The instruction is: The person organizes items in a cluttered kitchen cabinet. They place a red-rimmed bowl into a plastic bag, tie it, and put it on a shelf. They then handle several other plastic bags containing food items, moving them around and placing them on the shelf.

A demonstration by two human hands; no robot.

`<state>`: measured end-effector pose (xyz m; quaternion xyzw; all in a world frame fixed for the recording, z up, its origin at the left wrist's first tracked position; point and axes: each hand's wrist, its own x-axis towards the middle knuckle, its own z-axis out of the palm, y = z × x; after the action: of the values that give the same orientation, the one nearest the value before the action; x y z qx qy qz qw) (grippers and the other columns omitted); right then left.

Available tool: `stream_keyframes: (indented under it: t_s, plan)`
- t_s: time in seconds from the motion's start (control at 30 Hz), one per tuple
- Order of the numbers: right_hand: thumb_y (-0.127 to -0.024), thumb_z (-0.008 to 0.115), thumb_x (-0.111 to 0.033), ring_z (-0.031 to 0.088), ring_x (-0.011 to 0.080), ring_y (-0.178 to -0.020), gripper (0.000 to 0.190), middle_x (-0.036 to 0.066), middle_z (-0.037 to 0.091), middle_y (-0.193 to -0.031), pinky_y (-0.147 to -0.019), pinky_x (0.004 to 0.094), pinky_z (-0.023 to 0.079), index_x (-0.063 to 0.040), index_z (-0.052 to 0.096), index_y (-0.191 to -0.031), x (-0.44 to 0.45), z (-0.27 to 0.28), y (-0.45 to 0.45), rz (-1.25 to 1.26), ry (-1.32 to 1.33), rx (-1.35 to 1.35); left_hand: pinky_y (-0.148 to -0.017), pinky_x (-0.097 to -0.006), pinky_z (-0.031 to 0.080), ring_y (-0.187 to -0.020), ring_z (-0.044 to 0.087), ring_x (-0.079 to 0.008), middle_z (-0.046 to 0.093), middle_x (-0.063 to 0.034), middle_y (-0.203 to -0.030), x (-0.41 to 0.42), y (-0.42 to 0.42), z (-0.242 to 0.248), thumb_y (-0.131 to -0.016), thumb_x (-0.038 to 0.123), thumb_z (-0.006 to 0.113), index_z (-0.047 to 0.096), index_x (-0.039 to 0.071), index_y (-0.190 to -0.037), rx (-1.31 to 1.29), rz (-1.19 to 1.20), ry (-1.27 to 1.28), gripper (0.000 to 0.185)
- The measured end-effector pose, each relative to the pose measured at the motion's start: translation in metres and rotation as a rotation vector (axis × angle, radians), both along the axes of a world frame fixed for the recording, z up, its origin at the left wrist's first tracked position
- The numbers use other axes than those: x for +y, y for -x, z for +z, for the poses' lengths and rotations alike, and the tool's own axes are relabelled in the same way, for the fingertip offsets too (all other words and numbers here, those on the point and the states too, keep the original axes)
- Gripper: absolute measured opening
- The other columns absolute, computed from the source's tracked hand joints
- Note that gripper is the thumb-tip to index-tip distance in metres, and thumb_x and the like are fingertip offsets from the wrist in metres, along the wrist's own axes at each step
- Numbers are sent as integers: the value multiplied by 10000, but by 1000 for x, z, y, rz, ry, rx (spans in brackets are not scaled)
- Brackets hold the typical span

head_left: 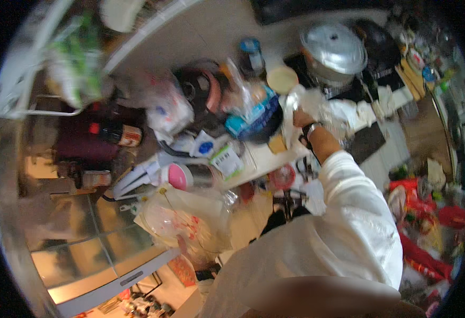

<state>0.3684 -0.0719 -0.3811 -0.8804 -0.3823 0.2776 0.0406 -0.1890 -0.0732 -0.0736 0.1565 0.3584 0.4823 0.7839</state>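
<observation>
My right hand (303, 118), below a white sleeve and a wrist band, reaches over the counter and closes on a crumpled clear plastic bag (292, 99). A pale round lid (282, 79) lies just beyond it. Left of the hand are a blue packet (252, 115) and a dark bowl or pan. My left hand (186, 250) is partly hidden at the lower edge of a pale bag with red print (192, 218); a finger lies over the bag, which it seems to hold. The picture is blurred, so finger detail is poor.
A lidded metal pot (334, 49) stands on the stove at the back. A blue-lidded jar (251, 55), a pink-ended container (178, 177) and a dark bottle with a red cap (115, 133) are around. Bagged goods (419, 198) pile at right; a sliding glass door (109, 278) stands lower left.
</observation>
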Motion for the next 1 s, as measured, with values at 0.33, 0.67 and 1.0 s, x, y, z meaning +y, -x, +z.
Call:
stream_keyframes:
  t_s: [0.33, 0.67, 1.0]
  plan:
    - [-808, 694, -289, 669, 398, -877, 328, 197, 701, -989, -786, 473, 531, -31, 714, -1010, -5, 400, 54, 841, -275, -214, -1091, -476, 359, -1291, 445, -326, 432, -124, -1466, 12, -10, 22, -954, 538, 470, 379, 92, -1470, -150, -141, -227, 688]
    - [-795, 730, -146, 663, 297, -989, 446, 138, 679, -1131, -855, 391, 540, -56, 641, -1223, 38, 749, 178, 1069, -1438, -763, -1099, -502, 345, -1312, 434, -336, 415, -131, -1483, -12, -16, 64, -953, 548, 448, 332, 78, -1492, -370, -134, -329, 724]
    - [-579, 888, -232, 520, 340, -1205, 753, 139, 597, -1213, -962, 458, 491, -55, 555, -1231, 205, 784, 168, 487, -937, -1064, -1083, -531, 368, -1322, 429, -336, 387, -136, -1503, -27, 44, 37, -962, 551, 432, 342, 96, -1489, -361, 57, -191, 702]
